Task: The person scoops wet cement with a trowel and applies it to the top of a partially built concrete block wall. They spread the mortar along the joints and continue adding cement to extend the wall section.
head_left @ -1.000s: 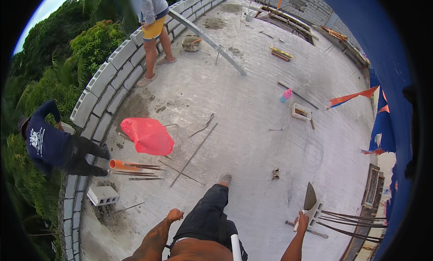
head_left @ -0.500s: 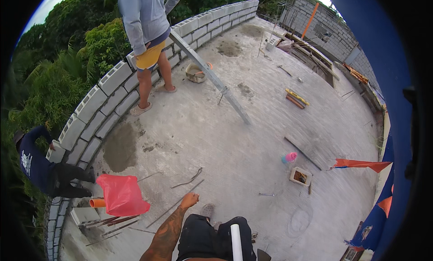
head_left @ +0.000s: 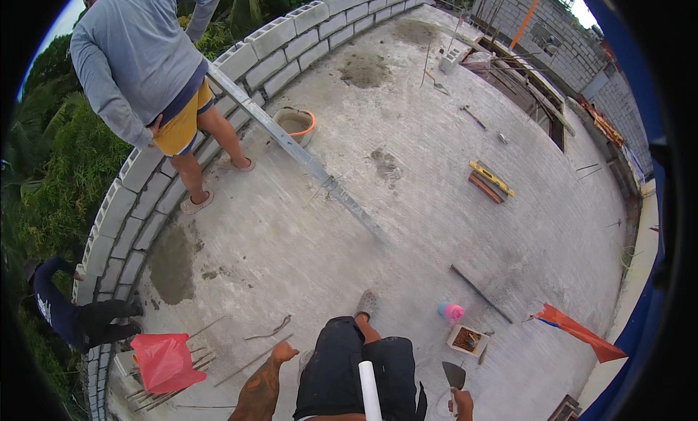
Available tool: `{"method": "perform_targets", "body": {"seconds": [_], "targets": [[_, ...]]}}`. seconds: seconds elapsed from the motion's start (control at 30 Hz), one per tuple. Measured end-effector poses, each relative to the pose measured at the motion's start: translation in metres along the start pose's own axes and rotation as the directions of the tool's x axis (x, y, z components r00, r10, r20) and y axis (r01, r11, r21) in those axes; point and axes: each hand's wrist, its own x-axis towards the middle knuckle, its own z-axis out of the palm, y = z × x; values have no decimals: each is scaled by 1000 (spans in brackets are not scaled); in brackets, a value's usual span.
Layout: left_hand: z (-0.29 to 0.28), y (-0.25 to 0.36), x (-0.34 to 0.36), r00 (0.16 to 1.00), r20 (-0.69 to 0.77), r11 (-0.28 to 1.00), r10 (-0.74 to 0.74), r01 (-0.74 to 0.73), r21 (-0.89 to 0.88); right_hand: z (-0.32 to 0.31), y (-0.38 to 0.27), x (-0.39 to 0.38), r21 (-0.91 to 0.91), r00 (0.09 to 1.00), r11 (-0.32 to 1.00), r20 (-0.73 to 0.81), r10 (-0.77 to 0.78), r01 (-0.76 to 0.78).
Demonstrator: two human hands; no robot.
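My right hand (head_left: pixel 462 404) grips the handle of a trowel (head_left: pixel 454 376) at the lower edge, blade pointing up and away from me. My left hand (head_left: pixel 282 353) hangs beside my left thigh with fingers curled and nothing in it. I stand on a concrete roof slab (head_left: pixel 407 203), one foot (head_left: pixel 367 303) forward. A small box of bits (head_left: pixel 466 339) and a pink cup (head_left: pixel 451 312) lie on the slab just ahead of the trowel. A white tube (head_left: pixel 368 392) sticks up from my waist.
A person in a grey top and yellow shorts (head_left: pixel 149 65) stands by the block wall (head_left: pixel 283 43). Another person in dark clothes (head_left: pixel 69 315) crouches outside the wall. A long metal straightedge (head_left: pixel 305 159), mortar tub (head_left: pixel 294 124), red bag on rebar (head_left: pixel 166 363), level (head_left: pixel 491 179), orange flag (head_left: pixel 578 330).
The view has swung and moved forward along the slab. The standing person is now closer at upper left. My right hand with the trowel, out of view half a second ago, is back in view.
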Motion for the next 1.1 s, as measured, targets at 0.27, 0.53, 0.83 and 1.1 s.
{"method": "perform_targets", "body": {"seconds": [0.27,0.53,0.83,1.1], "targets": [[-21,153,37,983,164,994,86,-74,-78,-142,-379,-5,416,740,646,-106,-664,640],[-224,457,203,929,-115,930,352,-361,-70,-151,-544,87,206,900,881,10,-437,425],[-494,700,222,835,-443,734,325,-518,-439,-189,-627,172,150,1000,989,25,-4,0],[-551,700,362,907,-406,817,-110,-151,-557,-169,-1030,163,19,944,958,168,-285,286]]}}
